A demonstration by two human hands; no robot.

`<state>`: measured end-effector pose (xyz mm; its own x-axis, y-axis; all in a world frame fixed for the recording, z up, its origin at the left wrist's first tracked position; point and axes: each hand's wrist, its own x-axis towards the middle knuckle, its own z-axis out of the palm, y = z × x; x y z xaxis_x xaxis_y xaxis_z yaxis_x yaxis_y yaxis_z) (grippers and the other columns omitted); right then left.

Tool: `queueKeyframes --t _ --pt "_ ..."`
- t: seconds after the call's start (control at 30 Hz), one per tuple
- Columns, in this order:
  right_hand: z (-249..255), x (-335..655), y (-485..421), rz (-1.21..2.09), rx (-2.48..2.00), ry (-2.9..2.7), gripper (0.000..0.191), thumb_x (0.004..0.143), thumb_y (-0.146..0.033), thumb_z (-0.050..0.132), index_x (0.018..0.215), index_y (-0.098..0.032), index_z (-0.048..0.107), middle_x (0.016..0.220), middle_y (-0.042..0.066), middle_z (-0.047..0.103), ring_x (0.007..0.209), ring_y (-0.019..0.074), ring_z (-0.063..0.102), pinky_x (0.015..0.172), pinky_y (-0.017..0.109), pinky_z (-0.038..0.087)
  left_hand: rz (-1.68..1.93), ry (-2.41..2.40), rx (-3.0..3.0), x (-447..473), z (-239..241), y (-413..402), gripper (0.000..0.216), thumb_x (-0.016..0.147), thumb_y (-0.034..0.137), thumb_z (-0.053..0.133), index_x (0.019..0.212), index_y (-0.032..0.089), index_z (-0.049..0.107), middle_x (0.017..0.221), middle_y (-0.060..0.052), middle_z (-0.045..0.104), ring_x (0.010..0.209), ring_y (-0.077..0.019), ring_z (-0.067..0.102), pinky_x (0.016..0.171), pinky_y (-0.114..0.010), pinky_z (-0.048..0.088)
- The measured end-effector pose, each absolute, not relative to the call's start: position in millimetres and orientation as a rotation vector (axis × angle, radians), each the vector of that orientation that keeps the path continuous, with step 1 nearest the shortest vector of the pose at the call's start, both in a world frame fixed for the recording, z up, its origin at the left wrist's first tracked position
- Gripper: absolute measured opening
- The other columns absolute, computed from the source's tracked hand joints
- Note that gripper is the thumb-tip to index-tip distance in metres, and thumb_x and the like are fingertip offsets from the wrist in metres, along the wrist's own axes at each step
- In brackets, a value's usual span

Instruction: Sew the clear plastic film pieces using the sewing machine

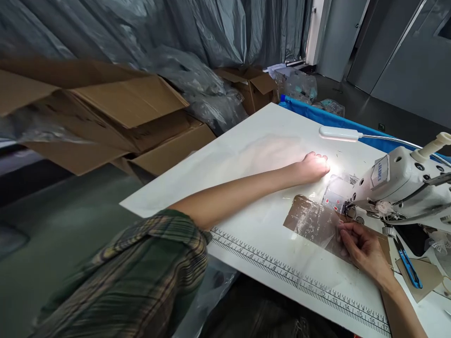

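— As the sewing machine (391,176) stands at the right of the white table (229,159), where does the workpiece lie?

— The clear plastic sheet (310,220) lies on the table to the left of the machine, its right end near the presser foot (348,209).

— How are the hands disposed?

— They are apart. The right hand (362,246), on the near side, has thumb and fingertips pinched on the sheet's right edge. The left hand (314,167), on the far side, is curled into a fist; whether it holds anything cannot be told.

— Which stage is shown?

— Probably a middle one: the sheet is already positioned beside the foot. Whether any stitching is present cannot be made out, nor whether the film with red marks (333,203), just beyond, is joined to the sheet.

— What appears to be left?

— Any sewing at this edge and removal from the machine. The blue snips (408,265), at right, lie out of both hands.
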<state>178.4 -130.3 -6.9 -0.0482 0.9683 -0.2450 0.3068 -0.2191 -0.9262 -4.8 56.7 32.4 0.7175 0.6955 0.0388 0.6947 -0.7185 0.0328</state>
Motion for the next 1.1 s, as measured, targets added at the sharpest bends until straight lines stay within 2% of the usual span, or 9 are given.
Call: queueKeyframes --t 0.17,0.33,0.5,0.6,0.7,0.8,0.9,1.0,1.1 --pt "-6.2 177.6 -130.9 1.299 -1.564 -1.322 0.043 0.08 -0.062 0.066 0.095 -0.022 0.067 0.072 0.004 0.066 0.05 0.0129 0.054 0.045 0.028 0.046 0.144 1.148 2.985 -10.3 26.7 57.9 0.028 0.071 -0.003 0.05 0.083 0.01 0.071 0.088 -0.017 0.067 0.078 -0.0231 0.059 0.072 -0.035 0.031" --pt "-5.0 178.1 -130.6 1.283 -1.572 -1.339 0.045 0.08 -0.063 0.065 0.095 -0.021 0.068 0.072 0.004 0.065 0.049 0.0118 0.051 0.043 0.026 0.041 0.333 1.069 3.098 -6.4 33.1 51.6 0.032 0.072 -0.005 0.045 0.087 0.01 0.069 0.095 -0.017 0.065 0.085 -0.024 0.057 0.071 -0.034 0.031" --pt "-4.9 181.1 -128.4 1.278 -1.577 -1.428 0.047 0.071 -0.06 0.074 0.094 -0.02 0.069 0.064 -0.001 0.059 0.054 0.0115 0.05 0.049 0.025 0.042 0.034 0.828 3.133 10.1 36.0 35.8 0.022 0.087 0.009 0.047 0.088 0.009 0.07 0.094 -0.017 0.064 0.083 -0.0243 0.058 0.067 -0.034 0.036" --pt "-6.9 184.2 -126.9 1.288 -1.584 -1.343 0.053 0.068 -0.064 0.074 0.094 -0.018 0.067 0.063 -0.001 0.059 0.053 0.0123 0.053 0.047 0.025 0.043 0.023 0.763 3.127 26.6 28.9 38.8 0.027 0.089 0.014 0.048 0.105 0.009 0.069 0.11 -0.02 0.063 0.093 -0.0284 0.059 0.071 -0.037 0.041" --pt "-6.2 189.9 -126.9 1.254 -1.586 -1.308 0.056 0.07 -0.066 0.071 0.099 -0.018 0.066 0.068 0.001 0.061 0.056 0.0144 0.057 0.048 0.027 0.046 0.05 0.764 3.108 44.0 23.4 50.7 0.035 0.091 0.015 0.045 0.121 0.012 0.063 0.123 -0.019 0.059 0.093 -0.0283 0.06 0.072 -0.039 0.043" --pt "-0.1 197.0 -128.8 1.119 -1.621 -1.444 0.052 0.074 -0.065 0.069 0.098 -0.018 0.067 0.07 0.002 0.061 0.057 0.014 0.055 0.05 0.027 0.046 0.048 0.668 3.138 50.4 24.0 61.4 0.03 0.091 0.014 0.046 0.113 0.013 0.066 0.118 -0.018 0.062 0.096 -0.0275 0.061 0.075 -0.038 0.044" --pt "8.3 200.2 -131.9 0.96 -1.687 -1.625 0.048 0.076 -0.061 0.067 0.096 -0.018 0.068 0.069 0.002 0.06 0.058 0.0139 0.052 0.051 0.027 0.043 0.211 0.615 3.138 38.1 27.1 61.8 0.027 0.093 0.013 0.046 0.111 0.013 0.067 0.115 -0.016 0.063 0.099 -0.0238 0.062 0.076 -0.033 0.046" --pt "13.6 198.3 -134.6 0.887 -1.706 -1.735 0.039 0.079 -0.054 0.064 0.094 -0.018 0.067 0.069 0.002 0.062 0.059 0.0153 0.054 0.052 0.028 0.044 0.481 0.583 3.068 15.9 25.9 43.5 0.027 0.097 0.016 0.044 0.109 0.012 0.067 0.115 -0.014 0.064 0.086 -0.0168 0.064 0.067 -0.028 0.049" --pt "13.9 195.2 -135.6 0.795 -1.716 -1.788 0.031 0.08 -0.046 0.061 0.093 -0.019 0.067 0.067 0.001 0.062 0.058 0.0159 0.056 0.056 0.029 0.045 0.691 0.321 2.94 -1.3 17.2 6.1 0.028 0.1 0.019 0.042 0.098 0.011 0.069 0.096 -0.01 0.069 0.079 -0.0145 0.065 0.065 -0.027 0.053"
